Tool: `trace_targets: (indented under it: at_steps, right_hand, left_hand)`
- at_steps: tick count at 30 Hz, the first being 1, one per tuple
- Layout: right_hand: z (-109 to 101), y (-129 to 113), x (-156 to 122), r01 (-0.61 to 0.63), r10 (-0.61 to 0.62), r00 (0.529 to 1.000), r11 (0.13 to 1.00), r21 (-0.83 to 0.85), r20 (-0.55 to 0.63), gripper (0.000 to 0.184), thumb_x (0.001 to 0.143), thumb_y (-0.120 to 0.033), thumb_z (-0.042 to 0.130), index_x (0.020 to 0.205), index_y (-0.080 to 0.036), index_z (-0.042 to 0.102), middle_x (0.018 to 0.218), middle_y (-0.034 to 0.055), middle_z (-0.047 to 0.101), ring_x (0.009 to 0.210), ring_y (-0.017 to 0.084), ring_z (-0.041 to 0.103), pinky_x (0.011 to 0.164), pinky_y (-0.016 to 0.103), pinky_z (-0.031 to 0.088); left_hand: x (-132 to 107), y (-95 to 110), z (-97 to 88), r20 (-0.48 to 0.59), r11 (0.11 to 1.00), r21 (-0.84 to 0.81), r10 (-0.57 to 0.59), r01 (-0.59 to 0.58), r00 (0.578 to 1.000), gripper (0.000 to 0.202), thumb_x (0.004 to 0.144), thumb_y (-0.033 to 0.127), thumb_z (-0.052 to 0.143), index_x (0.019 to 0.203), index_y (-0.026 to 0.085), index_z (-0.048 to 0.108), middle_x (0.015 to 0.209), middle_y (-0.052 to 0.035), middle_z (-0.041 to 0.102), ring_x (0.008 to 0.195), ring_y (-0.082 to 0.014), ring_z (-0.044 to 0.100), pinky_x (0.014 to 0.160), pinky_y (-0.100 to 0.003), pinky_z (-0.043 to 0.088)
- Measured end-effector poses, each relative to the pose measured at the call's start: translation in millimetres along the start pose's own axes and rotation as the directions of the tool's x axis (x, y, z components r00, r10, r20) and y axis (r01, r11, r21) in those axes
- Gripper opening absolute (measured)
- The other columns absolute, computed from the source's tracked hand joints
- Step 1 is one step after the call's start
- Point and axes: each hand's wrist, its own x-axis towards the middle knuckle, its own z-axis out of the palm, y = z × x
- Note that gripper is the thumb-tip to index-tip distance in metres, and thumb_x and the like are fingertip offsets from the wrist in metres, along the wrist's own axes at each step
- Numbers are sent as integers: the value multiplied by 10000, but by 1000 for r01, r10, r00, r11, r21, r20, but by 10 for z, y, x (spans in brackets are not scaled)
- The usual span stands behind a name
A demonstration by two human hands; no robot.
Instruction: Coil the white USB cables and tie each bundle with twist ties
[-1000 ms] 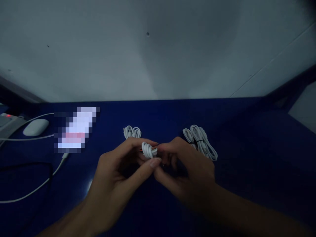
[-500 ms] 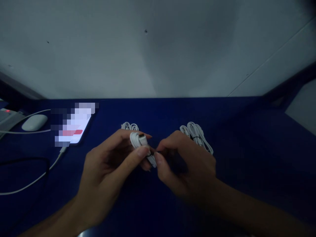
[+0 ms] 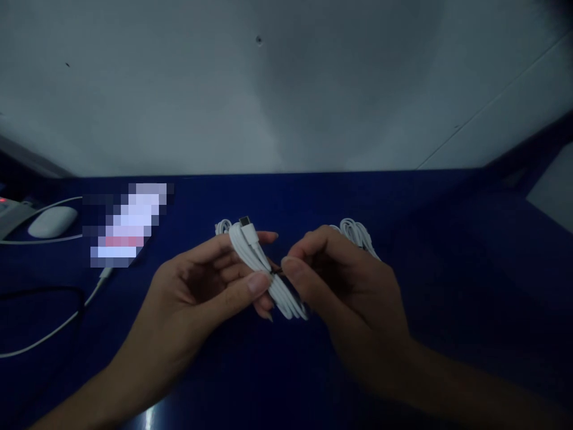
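The right fingers (image 3: 297,272) partly hide the dark tie (image 3: 276,272).

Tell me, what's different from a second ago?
The white cable bundle has swung from nearly end-on to lengthwise, slanting down to the right, showing its plug up top. The right hand pinches its dark tie. The left hand kept hold; the phone stayed on the table.

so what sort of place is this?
Likely a desk or small workbench in a dim room, though home or workshop I can't tell: blue tabletop against a pale wall, with what looks like a lit phone lying on it.
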Motion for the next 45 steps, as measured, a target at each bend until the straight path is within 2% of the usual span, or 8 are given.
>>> trace_targets:
  at_steps: [6, 12, 21, 25, 29, 34, 40, 45]
  right_hand:
    - [12, -39, 11, -39, 26, 993, 993, -115, -111, 213, 1120, -289, 773, 917, -257, 718, 750, -78, 725, 622, 62, 674, 544, 147, 547]
    - [26, -24, 27, 179, -225, 969, 922, -343, -100, 136, 1037, -152, 807, 966, -242, 734, 746, -73, 689, 580, 75, 618, 510, 204, 527]
    - [-88, -26, -4, 474, -495, 844, 511, -718, 205, 227, 1056, -57, 743, 1106, -277, 766, 912, 2, 834, 722, 169, 767, 578, 318, 634]
    - [-76, -25, 32, 501, -651, 748, 426, -753, 129, 203, 1052, -90, 730, 1023, -282, 790, 815, -6, 784, 614, 166, 711, 483, 318, 539]
    - [-68, -31, 71, 349, -456, 890, 653, -672, 19, 219, 995, -95, 778, 1088, -293, 771, 1061, 15, 857, 839, 219, 819, 638, 335, 669]
    - [-64, -14, 50, 348, -398, 917, 758, -552, 31, 196, 1071, -56, 690, 1032, -246, 719, 982, 14, 781, 854, 171, 761, 699, 305, 657]
    - [33, -115, 39, 23, -72, 988, 944, -330, -138, 160, 1084, -175, 736, 941, -245, 740, 754, -54, 683, 557, 73, 582, 493, 168, 512]
    - [-58, -107, 94, -280, 273, 954, 959, -40, -121, 265, 1088, -291, 749, 835, -219, 714, 563, -61, 579, 471, 86, 534, 441, 162, 471]
  left_hand:
    - [-10, -57, -69, -46, 998, 51, 31, -28, 998, 294, 974, 164, 928, 1205, 345, 910, 1010, 26, 916, 946, -154, 869, 844, -148, 692]
    - [-25, 15, 46, -216, 954, 267, 198, -137, 956, 266, 859, 221, 1017, 1060, 378, 943, 1049, 42, 921, 890, -183, 848, 857, -230, 715]
    - [-43, 17, 122, -263, 915, 359, 288, -184, 921, 267, 869, 252, 1012, 1070, 405, 927, 1035, 73, 910, 870, -181, 858, 869, -241, 731]
    - [-99, -21, 121, -242, 896, 394, 318, -207, 917, 377, 893, 202, 979, 1143, 475, 906, 1099, 98, 895, 904, -190, 853, 872, -273, 732]
    - [-114, -28, 106, -233, 872, 452, 318, -187, 919, 322, 914, 252, 957, 1153, 458, 896, 1088, 77, 890, 906, -204, 847, 823, -272, 728]
    - [-100, -34, 115, -217, 869, 454, 324, -198, 921, 299, 926, 254, 944, 1127, 467, 883, 1047, 85, 872, 929, -205, 848, 821, -267, 732]
    - [-107, -56, 115, -201, 853, 471, 353, -225, 914, 306, 956, 267, 937, 1149, 492, 859, 1162, 108, 871, 1059, -227, 844, 971, -335, 736]
    - [-86, -77, 129, -203, 846, 479, 368, -235, 907, 229, 963, 308, 931, 1110, 471, 867, 1086, 91, 880, 1032, -246, 845, 982, -371, 745]
